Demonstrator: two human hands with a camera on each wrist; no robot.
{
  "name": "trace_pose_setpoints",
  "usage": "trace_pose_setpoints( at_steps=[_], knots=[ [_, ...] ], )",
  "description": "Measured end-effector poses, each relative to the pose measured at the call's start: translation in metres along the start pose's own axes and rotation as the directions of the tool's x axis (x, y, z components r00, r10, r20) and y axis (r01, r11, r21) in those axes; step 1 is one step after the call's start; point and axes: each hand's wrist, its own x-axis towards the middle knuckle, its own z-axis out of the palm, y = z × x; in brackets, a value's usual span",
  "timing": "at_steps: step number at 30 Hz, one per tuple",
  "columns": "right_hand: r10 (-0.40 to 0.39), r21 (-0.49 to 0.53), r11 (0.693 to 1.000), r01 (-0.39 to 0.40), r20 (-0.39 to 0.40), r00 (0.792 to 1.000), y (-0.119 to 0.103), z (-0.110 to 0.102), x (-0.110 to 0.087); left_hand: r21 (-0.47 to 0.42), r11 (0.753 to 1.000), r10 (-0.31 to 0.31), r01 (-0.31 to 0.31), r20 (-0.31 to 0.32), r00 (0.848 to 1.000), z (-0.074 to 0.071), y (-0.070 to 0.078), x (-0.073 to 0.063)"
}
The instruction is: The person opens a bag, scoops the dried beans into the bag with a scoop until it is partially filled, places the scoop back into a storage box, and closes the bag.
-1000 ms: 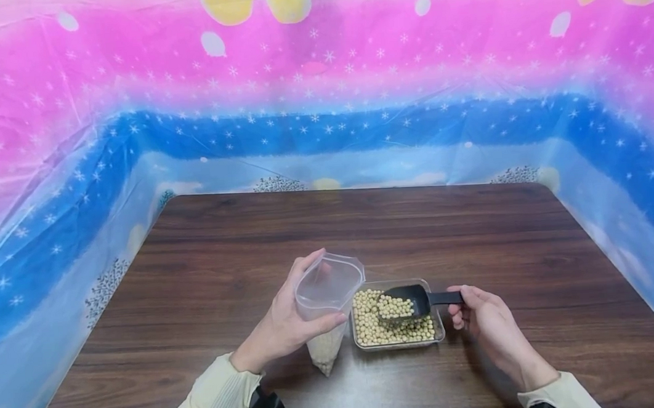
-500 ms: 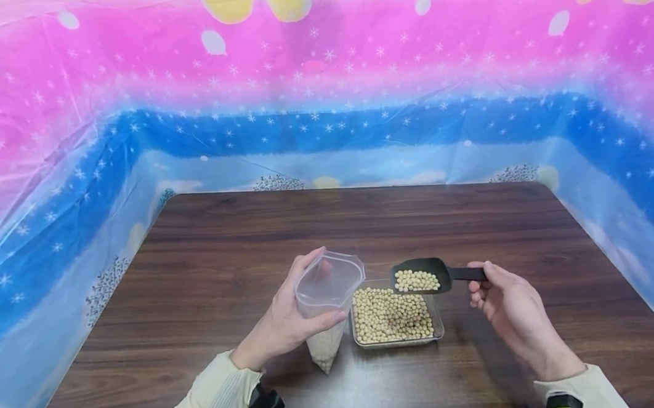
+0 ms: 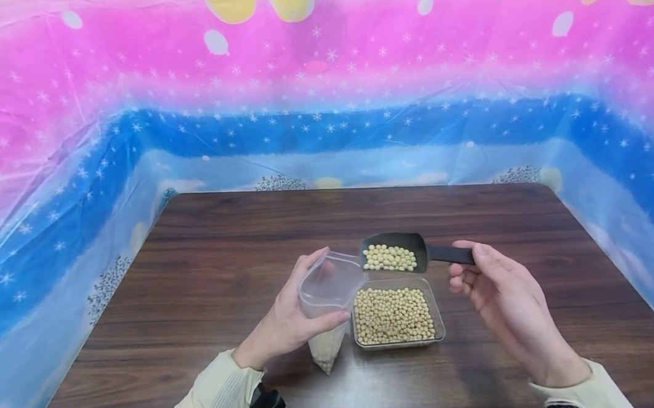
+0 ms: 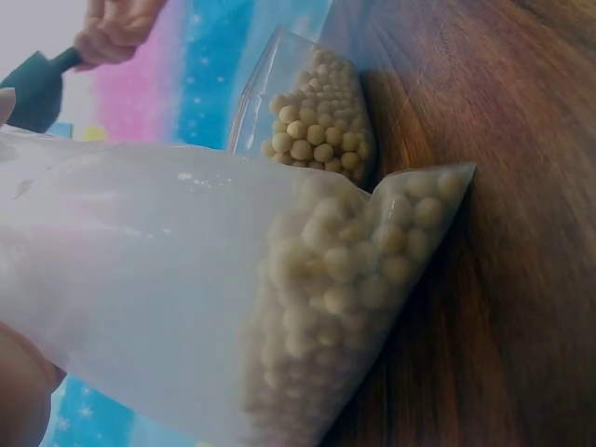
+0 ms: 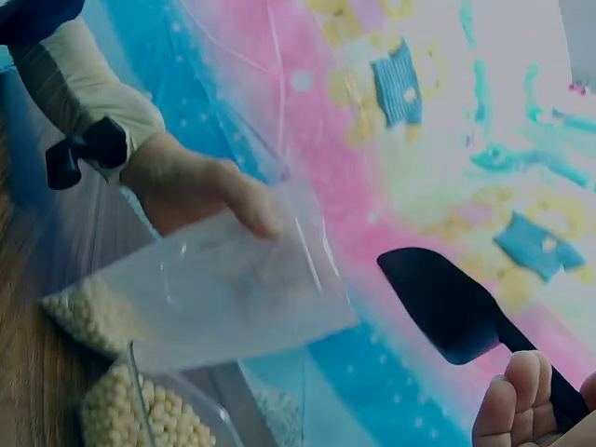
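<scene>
Hands (image 3: 285, 320) bare; pale cream sleeves (image 3: 204, 398), left finely ribbed; black fitting (image 3: 268, 402) at left cuff (image 3: 247, 369).

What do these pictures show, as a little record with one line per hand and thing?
Left hand: holds a clear plastic bag
Right hand: grips a black scoop by its handle
Scoop: holds pale yellow soybeans, near the bag
Bag: mouth open, soybeans in its lower part
Container: clear, rectangular, holding more soybeans
Table: dark wood grain
Backdrop: pink and blue
</scene>
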Motion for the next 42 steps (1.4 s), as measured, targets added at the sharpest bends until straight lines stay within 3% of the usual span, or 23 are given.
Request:
trace_pose_setpoints(
  at_steps=[6,12,21,23,28,31,34,37,39,42],
  knots=[
    [-0.046,-0.154,0.987,0.051,0.034,0.998,0.0,0.022,0.001,-0.003,1.0,-0.004,0.004,0.002,1.0,0.0,0.0,0.0],
    [-0.091,-0.301,0.948,0.103,0.054,0.994,0.0,0.032,0.001,-0.033,0.999,-0.01,0.01,0.001,1.0,0.001,0.0,0.0],
    [-0.149,-0.42,0.893,0.162,0.064,0.987,-0.003,0.037,0.001,-0.009,1.0,-0.01,0.01,-0.004,1.0,0.002,0.0,0.0],
    [-0.172,-0.494,0.849,0.185,0.071,0.982,-0.004,0.038,0.001,-0.009,1.0,-0.002,0.002,-0.004,1.0,0.002,0.0,0.0],
    [-0.24,-0.654,0.706,0.272,0.139,0.961,-0.005,0.041,-0.002,-0.001,1.0,0.026,-0.026,-0.002,1.0,0.001,-0.001,0.0],
    [-0.308,-0.668,0.661,0.342,0.174,0.935,-0.005,0.043,-0.004,0.002,0.999,0.033,-0.033,0.0,0.999,0.001,0.0,0.0],
    [-0.463,-0.634,0.626,0.454,0.167,0.87,-0.005,0.042,-0.005,0.002,1.0,0.027,-0.027,-0.001,1.0,0.001,-0.001,0.0],
    [-0.599,-0.651,0.551,0.521,0.126,0.791,-0.007,0.037,-0.005,-0.003,1.0,0.016,-0.016,-0.004,1.0,0.001,-0.001,-0.001],
    [-0.603,-0.723,0.51,0.466,0.086,0.793,-0.008,0.031,-0.006,-0.001,1.0,0.009,-0.009,-0.007,1.0,0.001,-0.001,-0.001],
    [-0.525,-0.857,0.412,0.31,0.054,0.849,-0.005,0.02,-0.01,0.001,1.0,0.011,-0.011,-0.007,1.0,0.0,-0.002,-0.001]
  ],
)
